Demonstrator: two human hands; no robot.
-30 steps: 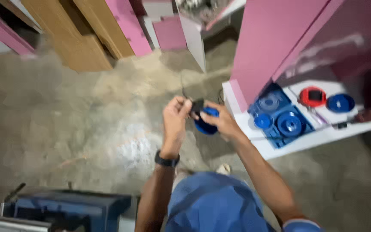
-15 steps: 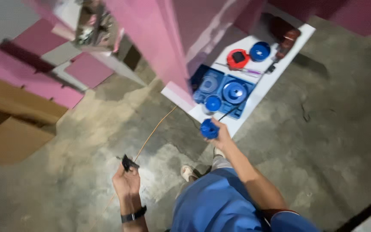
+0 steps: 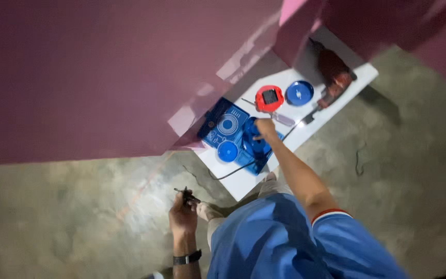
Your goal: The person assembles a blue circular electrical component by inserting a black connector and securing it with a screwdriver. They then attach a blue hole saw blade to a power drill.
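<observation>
Both hands are busy. Right hand [image 3: 265,129] reaches out, fingers closed on a blue round part [image 3: 256,144] resting in the open blue case [image 3: 225,124]; the exact grip is blurred. Left hand [image 3: 182,216] hangs low near the knee, closed around a thin dark tool [image 3: 187,195] that sticks out past the fingers.

The case lies on a white board [image 3: 243,181] on the concrete floor [image 3: 68,217], under a leaning pink panel [image 3: 104,72]. A small blue disc [image 3: 227,151] sits at the case's near edge. Beyond are a red round device [image 3: 269,98], a blue dish [image 3: 299,93], and a dark reddish tool [image 3: 334,72]. A black cord [image 3: 233,173] trails across the board.

The round part looks like rigid plastic, probably light and fairly smooth; taking it by the rim seems safest. The thin tool appears stiff and slim, best pinched mid-shaft.
</observation>
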